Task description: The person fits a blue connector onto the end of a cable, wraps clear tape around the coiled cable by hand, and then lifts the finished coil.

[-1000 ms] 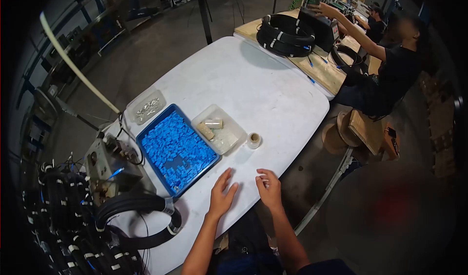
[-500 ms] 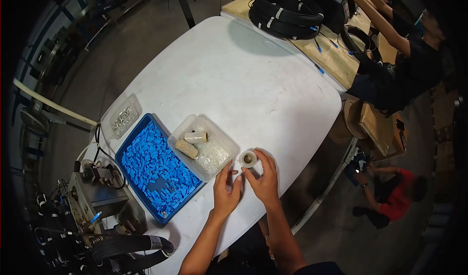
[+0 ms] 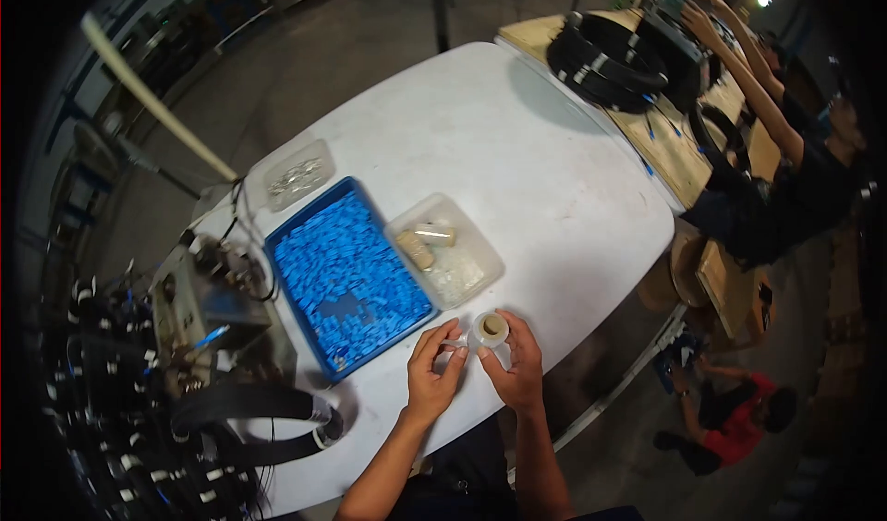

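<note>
Your right hand (image 3: 519,369) was closed around the small cylindrical roll of clear film on a tan core (image 3: 490,331), thumb on the near side and fingers on the right. Your left hand (image 3: 431,373) was narrow at the roll's left side, beside a whitish strip of film; whether it pinched the strip could not be determined. The roll's long axis was near upright, slightly tilted, with the open core end facing up. It was positioned just near-side of the translucent rectangular plastic tub (image 3: 488,260), close to the table's near edge. White tabletop (image 3: 554,188) extended from the tub to the right and far edges. Count: one roll at your hands, two tan cylinders (image 3: 435,235) in the tub, one blue rectangular tray (image 3: 383,346).
</note>
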Demonstrator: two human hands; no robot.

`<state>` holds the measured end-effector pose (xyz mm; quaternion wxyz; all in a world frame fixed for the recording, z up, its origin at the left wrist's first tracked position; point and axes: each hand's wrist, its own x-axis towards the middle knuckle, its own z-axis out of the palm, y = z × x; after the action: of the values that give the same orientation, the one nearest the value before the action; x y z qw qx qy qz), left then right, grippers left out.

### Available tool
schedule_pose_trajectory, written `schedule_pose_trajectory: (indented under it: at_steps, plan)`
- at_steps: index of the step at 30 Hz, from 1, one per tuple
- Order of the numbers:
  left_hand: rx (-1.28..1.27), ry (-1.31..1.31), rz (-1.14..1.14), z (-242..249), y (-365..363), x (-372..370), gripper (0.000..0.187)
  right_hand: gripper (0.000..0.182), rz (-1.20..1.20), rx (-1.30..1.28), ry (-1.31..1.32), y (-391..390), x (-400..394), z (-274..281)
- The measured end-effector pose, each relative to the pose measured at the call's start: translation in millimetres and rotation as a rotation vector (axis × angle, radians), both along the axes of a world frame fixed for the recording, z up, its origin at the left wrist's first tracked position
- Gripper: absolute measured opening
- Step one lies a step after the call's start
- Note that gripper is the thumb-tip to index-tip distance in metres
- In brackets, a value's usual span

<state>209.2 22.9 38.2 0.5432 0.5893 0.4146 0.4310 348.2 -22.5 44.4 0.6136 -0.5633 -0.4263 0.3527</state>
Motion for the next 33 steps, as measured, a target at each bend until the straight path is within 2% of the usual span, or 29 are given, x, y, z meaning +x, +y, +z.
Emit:
schedule_pose_trajectory:
  at_steps: [4,6,8,10,14,16,20,24,26,28,32,33]
  plan:
    - [0.040,-0.015,0.132,16.5,-20.9,-58.9,0.042,0.056,0.157,0.036,0.044,-4.5,-47.3,10.3]
    - [0.041,-0.027,0.135,28.2,-32.3,-88.7,0.042,0.056,0.251,0.072,-0.027,-5.5,-74.3,17.3]
    - [0.108,0.038,0.217,31.6,-47.0,-122.8,0.040,0.055,0.330,0.093,-0.032,-8.4,-106.9,22.5]
    - [0.095,0.181,0.187,31.6,-69.0,-157.6,0.037,0.055,0.412,0.130,-0.036,-11.9,-139.3,27.5]
    - [-0.012,0.001,0.370,45.5,-110.4,-199.5,0.029,0.052,0.561,0.046,-0.029,-30.1,-189.1,42.4]
    - [0.022,-0.097,0.476,40.8,-122.7,-206.8,0.025,0.051,0.566,-0.007,0.191,-38.6,-209.3,45.4]
    - [0.039,-0.253,0.603,31.2,-130.7,-227.9,0.015,0.055,0.613,-0.019,0.123,-42.0,-234.9,47.2]
    - [-0.081,-0.281,0.567,38.9,-134.5,-254.4,0.015,0.055,0.663,-0.072,0.198,-43.4,-253.7,55.6]
    - [-0.032,-0.262,0.553,43.9,-134.8,-261.8,0.015,0.055,0.669,-0.088,0.234,-42.7,-259.9,53.6]
    - [0.033,-0.291,0.524,45.7,-135.7,-265.8,0.015,0.056,0.650,-0.052,0.385,-45.0,-265.4,52.4]
    - [0.046,-0.447,0.482,50.9,-134.2,-272.0,0.015,0.055,0.609,-0.030,0.309,-50.4,-269.4,56.9]
    - [0.058,-0.428,0.456,50.1,-133.2,-274.5,0.016,0.053,0.629,-0.123,0.267,-51.6,-269.0,55.1]
